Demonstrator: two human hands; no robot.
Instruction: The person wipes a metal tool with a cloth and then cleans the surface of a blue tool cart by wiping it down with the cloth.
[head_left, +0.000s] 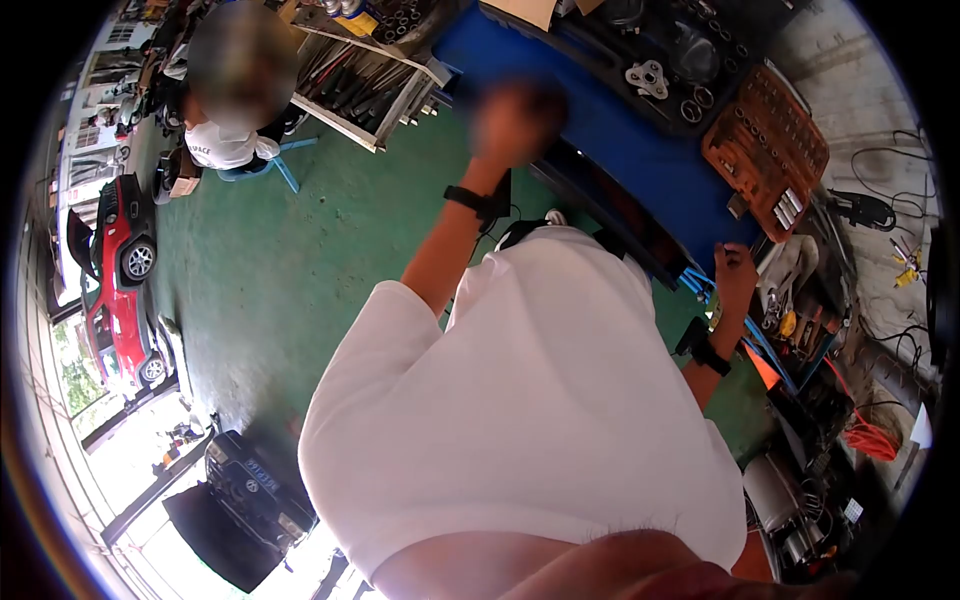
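Note:
My left hand (515, 120) is over the near edge of the blue tabletop (610, 150); a blur covers its fingers, and whatever they may hold is hidden. A dark watch sits on that wrist. At the right end of the table, my right hand (736, 265) has its fingers curled in, and I cannot make out anything between them. Just beyond it lies an open orange-brown socket case (765, 145) with several sockets in it. A black tray (625, 85) farther back holds metal rings and a silver three-lobed part (647, 78).
A drawer (350, 80) full of long tools stands at the upper left. Past it a person (222, 145) sits on a blue stool (290, 165). A red car (118, 280) and a dark vehicle (255, 490) stand leftward. Cables and an orange cord (870, 440) are on the right.

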